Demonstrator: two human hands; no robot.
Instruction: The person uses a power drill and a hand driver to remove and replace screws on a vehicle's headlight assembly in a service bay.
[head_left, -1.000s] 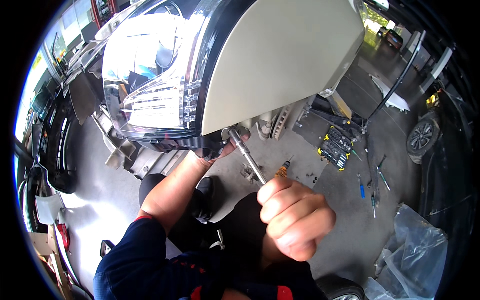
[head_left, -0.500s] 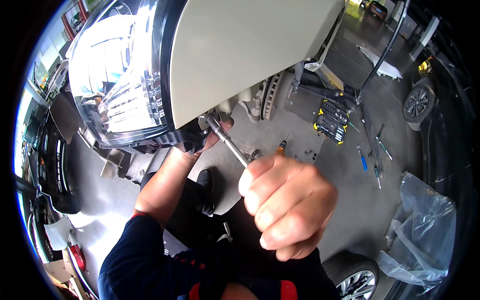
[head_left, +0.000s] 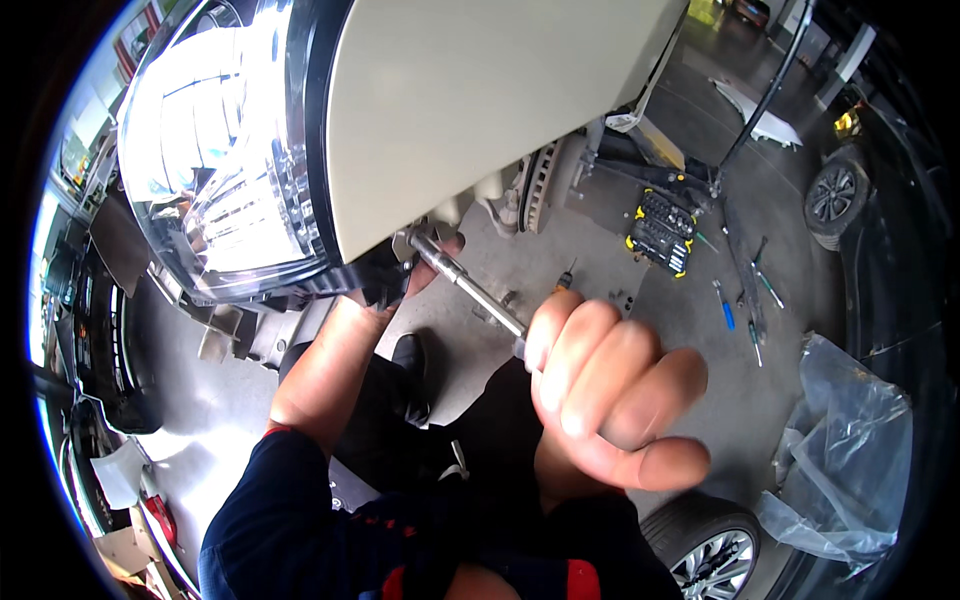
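Note:
My right hand [head_left: 615,385] is closed in a fist around the grip end of a socket wrench [head_left: 485,300], whose long chrome shaft slants up and left. Its socket end meets the underside of the pale fender [head_left: 470,110], beside the lower corner of the headlight [head_left: 220,150]. Close to that end, my left hand [head_left: 428,272] reaches up behind a black bracket [head_left: 370,284] with its fingers curled. The bracket and fender edge hide most of those fingers and whatever they grip.
A brake disc [head_left: 542,187] hangs exposed beyond the fender. On the floor lie an open socket set [head_left: 662,232], an orange-handled screwdriver [head_left: 565,280], a blue-handled tool [head_left: 727,312], clear plastic sheeting [head_left: 845,450] and a wheel [head_left: 715,550]. A removed bumper [head_left: 105,340] stands left.
My right fist has moved right and turned over, baring more of the wrench's shaft. My left hand stays at the bracket. The car sits slightly further left in view.

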